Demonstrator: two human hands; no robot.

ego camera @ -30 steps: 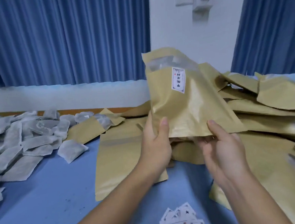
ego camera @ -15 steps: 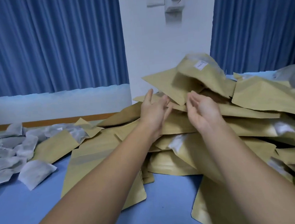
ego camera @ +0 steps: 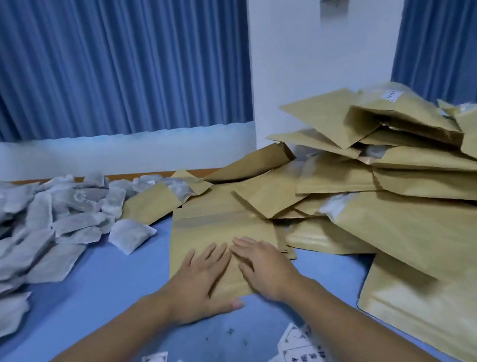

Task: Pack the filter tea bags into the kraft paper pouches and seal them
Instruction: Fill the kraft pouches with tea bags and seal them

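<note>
A flat kraft paper pouch [ego camera: 221,225] lies on the blue table in the middle. My left hand [ego camera: 202,280] and my right hand [ego camera: 262,264] both rest flat on its near end, fingers straight and side by side. A heap of filter tea bags [ego camera: 41,225] covers the table on the left; one tea bag [ego camera: 130,236] lies apart, close to the pouch. On the right a big pile of kraft pouches [ego camera: 388,174] is stacked, with a labelled pouch [ego camera: 394,105] on top.
Small white printed labels [ego camera: 300,358] lie scattered at the table's near edge between my forearms. Blue curtains and a white wall stand behind the table. Bare blue table surface [ego camera: 103,291] shows between the tea bags and the pouch.
I held a labelled pouch upright, then let it go onto the pile on the right. Both hands have since come back down onto the flat pouch in the middle.
</note>
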